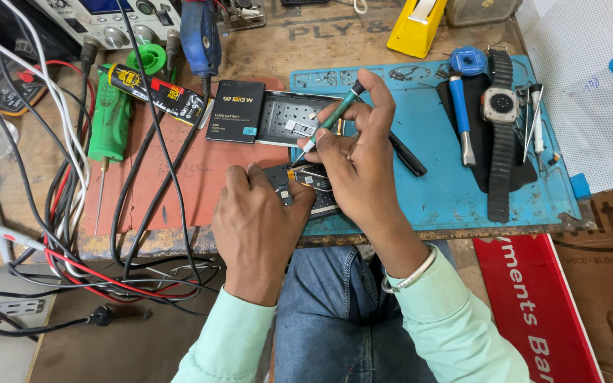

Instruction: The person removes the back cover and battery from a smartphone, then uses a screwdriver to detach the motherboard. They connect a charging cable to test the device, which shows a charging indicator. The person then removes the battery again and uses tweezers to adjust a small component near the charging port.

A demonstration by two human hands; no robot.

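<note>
Right hand [363, 159] gripping green screwdriver [333, 118], tip down over opened phone [306, 186] at bench [321, 32] edge, left hand [253, 223] closed on phone's left side, black battery [236, 111] just behind, smartwatch [499, 106] and blue-handled tool [460, 117] on blue mat [455, 188] right, cables [72, 213] crowding left.

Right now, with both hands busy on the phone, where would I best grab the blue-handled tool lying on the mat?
Grip the blue-handled tool by the blue handle, coming from above. It lies flat, nearly vertical in view, metal tip toward the person, beside the watch on the mat. The handle is the thickest part, likely the easiest to pinch across its width.
</note>
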